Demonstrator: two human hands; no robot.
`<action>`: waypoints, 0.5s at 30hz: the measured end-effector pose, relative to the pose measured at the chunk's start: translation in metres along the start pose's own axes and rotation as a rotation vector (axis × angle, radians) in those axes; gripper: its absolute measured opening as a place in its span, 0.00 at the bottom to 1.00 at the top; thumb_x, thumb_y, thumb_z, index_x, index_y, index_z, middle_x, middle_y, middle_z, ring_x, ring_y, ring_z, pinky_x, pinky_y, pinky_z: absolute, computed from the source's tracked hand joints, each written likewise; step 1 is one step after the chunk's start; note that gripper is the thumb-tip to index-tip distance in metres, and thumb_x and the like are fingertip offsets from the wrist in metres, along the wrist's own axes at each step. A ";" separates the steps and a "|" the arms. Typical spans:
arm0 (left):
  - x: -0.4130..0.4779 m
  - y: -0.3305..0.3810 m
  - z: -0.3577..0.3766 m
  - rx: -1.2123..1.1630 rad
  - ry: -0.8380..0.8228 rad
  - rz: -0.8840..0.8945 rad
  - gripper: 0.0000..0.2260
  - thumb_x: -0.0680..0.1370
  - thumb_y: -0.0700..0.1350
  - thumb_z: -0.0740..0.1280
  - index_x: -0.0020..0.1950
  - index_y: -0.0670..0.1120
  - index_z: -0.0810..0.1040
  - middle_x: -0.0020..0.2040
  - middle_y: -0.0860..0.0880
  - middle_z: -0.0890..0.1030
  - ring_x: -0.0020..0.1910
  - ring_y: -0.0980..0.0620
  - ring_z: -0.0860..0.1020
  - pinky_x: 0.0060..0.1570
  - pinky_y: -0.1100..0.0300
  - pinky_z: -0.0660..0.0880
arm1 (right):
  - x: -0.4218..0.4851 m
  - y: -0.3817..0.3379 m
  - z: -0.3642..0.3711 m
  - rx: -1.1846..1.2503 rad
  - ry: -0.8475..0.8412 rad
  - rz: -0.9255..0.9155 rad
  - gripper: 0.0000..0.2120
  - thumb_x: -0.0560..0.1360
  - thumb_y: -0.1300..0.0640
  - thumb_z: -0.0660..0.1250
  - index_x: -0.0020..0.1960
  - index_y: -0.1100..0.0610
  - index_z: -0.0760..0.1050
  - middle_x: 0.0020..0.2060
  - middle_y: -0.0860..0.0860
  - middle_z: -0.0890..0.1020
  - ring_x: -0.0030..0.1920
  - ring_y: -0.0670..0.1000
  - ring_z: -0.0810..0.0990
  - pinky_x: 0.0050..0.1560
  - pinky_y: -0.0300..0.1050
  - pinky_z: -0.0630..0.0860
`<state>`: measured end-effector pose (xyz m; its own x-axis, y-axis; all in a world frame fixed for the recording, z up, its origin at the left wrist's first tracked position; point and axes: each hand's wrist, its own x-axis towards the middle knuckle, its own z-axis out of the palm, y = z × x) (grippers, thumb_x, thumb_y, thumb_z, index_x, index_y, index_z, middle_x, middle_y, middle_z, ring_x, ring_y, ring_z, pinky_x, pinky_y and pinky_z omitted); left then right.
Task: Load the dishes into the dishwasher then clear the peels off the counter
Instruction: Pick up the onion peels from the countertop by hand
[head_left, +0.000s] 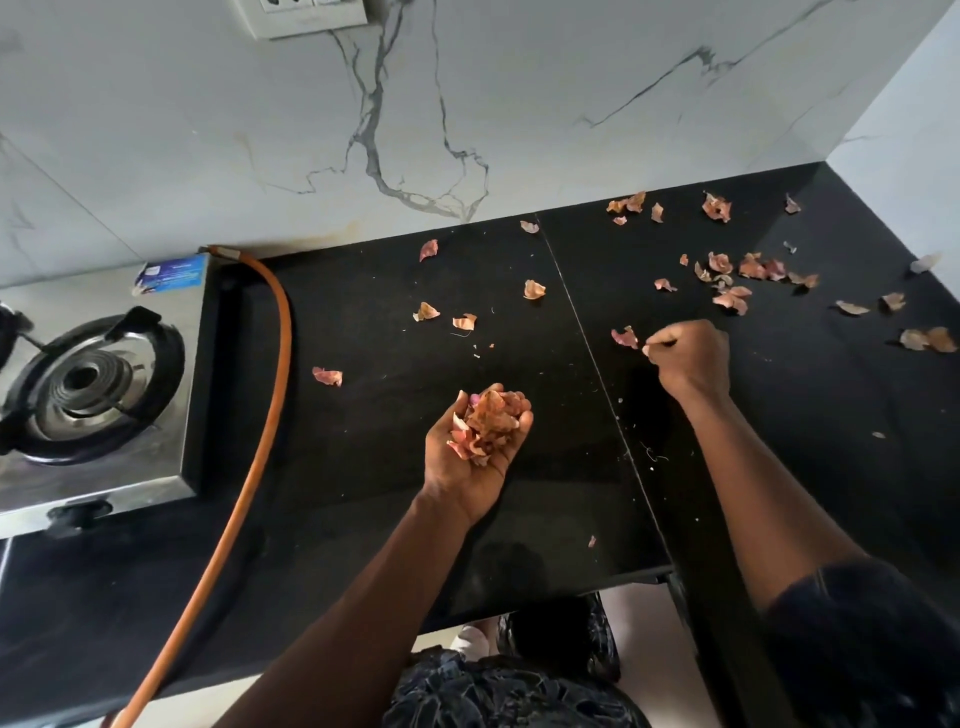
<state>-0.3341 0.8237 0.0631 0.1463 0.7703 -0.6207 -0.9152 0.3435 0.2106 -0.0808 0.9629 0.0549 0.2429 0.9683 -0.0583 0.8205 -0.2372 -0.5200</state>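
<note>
Resting heaped in left hand (470, 467), peels (488, 421); loose peel (625, 338) beside right hand (688, 358)

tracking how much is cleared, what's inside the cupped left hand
A loose heap of pinkish-orange peels fills the left hand, held palm up over the counter. The palm beneath the heap is covered, so anything under the peels cannot be seen.

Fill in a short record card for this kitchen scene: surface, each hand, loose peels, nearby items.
Surface: black counter
Left hand: palm up, cupping gathered peels
Right hand: fingers curled beside a peel; grip unclear
Loose peels: scattered, mostly at right rear
Nearby: gas stove and orange hose at left
</note>
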 end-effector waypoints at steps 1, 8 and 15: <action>0.001 -0.001 0.000 0.002 -0.002 -0.005 0.20 0.83 0.51 0.61 0.67 0.38 0.77 0.69 0.36 0.76 0.61 0.40 0.80 0.51 0.49 0.83 | -0.008 -0.002 -0.004 0.083 0.004 0.028 0.07 0.75 0.63 0.72 0.52 0.56 0.83 0.50 0.51 0.85 0.53 0.50 0.82 0.49 0.41 0.78; 0.010 -0.008 0.005 0.030 0.003 -0.032 0.19 0.83 0.51 0.61 0.62 0.37 0.79 0.64 0.37 0.79 0.59 0.40 0.80 0.50 0.49 0.82 | -0.103 -0.072 -0.023 0.387 -0.129 -0.236 0.06 0.73 0.62 0.76 0.49 0.56 0.85 0.42 0.46 0.85 0.44 0.38 0.83 0.51 0.31 0.76; 0.007 -0.009 0.003 0.104 -0.042 -0.039 0.18 0.84 0.51 0.57 0.52 0.42 0.83 0.52 0.43 0.81 0.52 0.46 0.81 0.57 0.53 0.75 | -0.159 -0.132 0.004 0.000 -0.213 -0.629 0.05 0.79 0.54 0.69 0.54 0.52 0.82 0.49 0.46 0.82 0.49 0.44 0.79 0.49 0.37 0.75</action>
<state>-0.3238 0.8278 0.0594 0.1986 0.7765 -0.5981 -0.8651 0.4257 0.2654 -0.2300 0.8401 0.1293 -0.3905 0.9163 0.0893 0.7721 0.3788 -0.5103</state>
